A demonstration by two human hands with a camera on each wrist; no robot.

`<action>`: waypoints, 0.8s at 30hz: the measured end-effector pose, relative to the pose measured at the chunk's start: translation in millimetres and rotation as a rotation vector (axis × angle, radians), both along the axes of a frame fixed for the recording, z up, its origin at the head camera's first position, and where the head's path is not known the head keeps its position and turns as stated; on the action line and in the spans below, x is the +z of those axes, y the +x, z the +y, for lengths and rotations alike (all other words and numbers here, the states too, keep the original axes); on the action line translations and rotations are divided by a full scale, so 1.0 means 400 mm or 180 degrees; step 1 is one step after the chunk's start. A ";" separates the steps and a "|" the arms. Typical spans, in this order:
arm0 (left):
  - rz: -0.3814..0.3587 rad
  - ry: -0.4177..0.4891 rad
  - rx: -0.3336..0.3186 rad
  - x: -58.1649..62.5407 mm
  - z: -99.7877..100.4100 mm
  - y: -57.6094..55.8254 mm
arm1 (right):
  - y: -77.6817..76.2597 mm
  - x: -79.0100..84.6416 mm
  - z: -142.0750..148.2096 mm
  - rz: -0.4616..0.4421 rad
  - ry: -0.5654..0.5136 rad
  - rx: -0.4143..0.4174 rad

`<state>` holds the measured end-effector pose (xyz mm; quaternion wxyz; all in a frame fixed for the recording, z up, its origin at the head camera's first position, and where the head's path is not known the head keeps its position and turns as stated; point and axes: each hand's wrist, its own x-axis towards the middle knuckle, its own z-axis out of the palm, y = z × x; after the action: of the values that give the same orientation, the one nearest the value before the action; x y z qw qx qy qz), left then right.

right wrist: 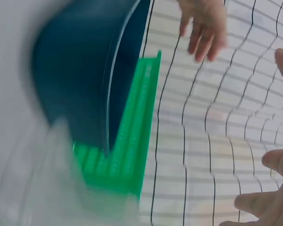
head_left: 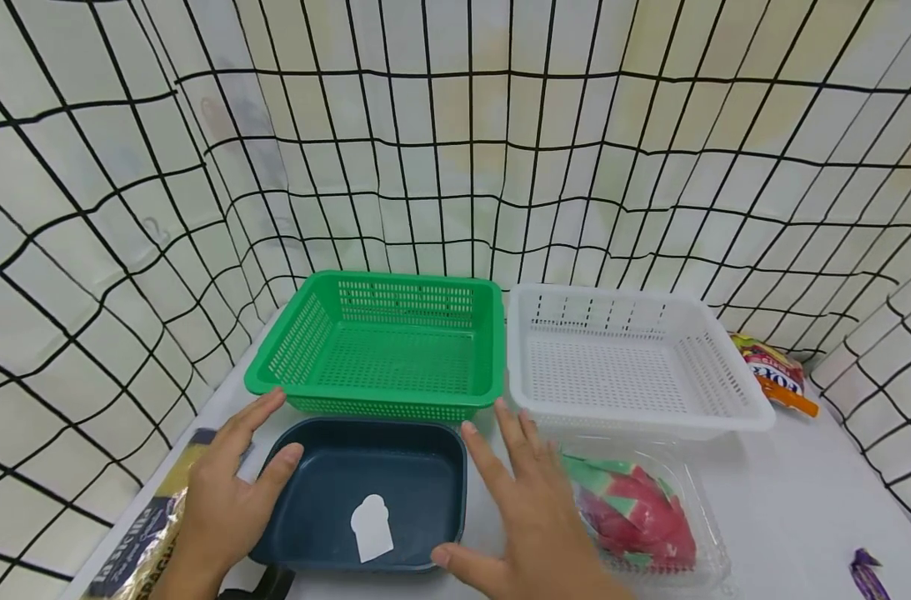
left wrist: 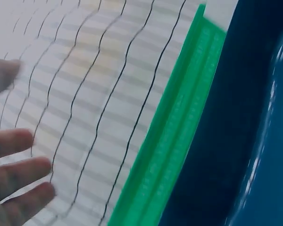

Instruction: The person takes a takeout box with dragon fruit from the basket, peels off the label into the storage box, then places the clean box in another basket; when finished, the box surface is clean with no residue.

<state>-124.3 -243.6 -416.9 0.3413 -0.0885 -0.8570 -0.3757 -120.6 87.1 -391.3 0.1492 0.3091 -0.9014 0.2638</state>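
Note:
A dark blue rectangular tub (head_left: 327, 492) stands at the front, with a small white cut-out shape (head_left: 372, 528) lying on its floor. My left hand (head_left: 230, 492) is raised at the tub's left rim, fingers spread and holding nothing. On the other side my right hand (head_left: 533, 508) spreads its fingers between the tub and a clear plastic box (head_left: 706, 508), which has red and green wrapped contents (head_left: 643, 508). In the right wrist view both the left hand (right wrist: 205, 28) and the right hand (right wrist: 269, 197) hang free of any object.
Behind the tub sits a green slotted basket (head_left: 395, 400), with a white basket (head_left: 643, 412) to its right. A spaghetti packet (head_left: 143, 533) lies at the left edge. An orange-red snack packet (head_left: 781, 375) and a purple wrapper (head_left: 868, 573) are at right. Black netting (head_left: 470, 146) surrounds the table.

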 end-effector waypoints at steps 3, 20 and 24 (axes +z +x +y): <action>0.0094 0.0065 -0.0327 0.009 0.037 0.009 | 0.001 0.008 0.038 -0.0069 -0.0009 -0.0256; -0.0535 -0.0339 -0.1489 0.002 0.331 0.036 | -0.009 -0.045 0.350 -0.0556 -0.0145 -0.1340; -0.0484 -0.0603 -0.1588 -0.013 0.383 0.033 | -0.014 -0.055 0.411 -0.0922 -0.0064 -0.1603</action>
<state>-111.2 -90.4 -422.3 0.1631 -0.2999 -0.8632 -0.3719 -126.4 251.6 -413.4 0.0828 0.0332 -0.9591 0.2688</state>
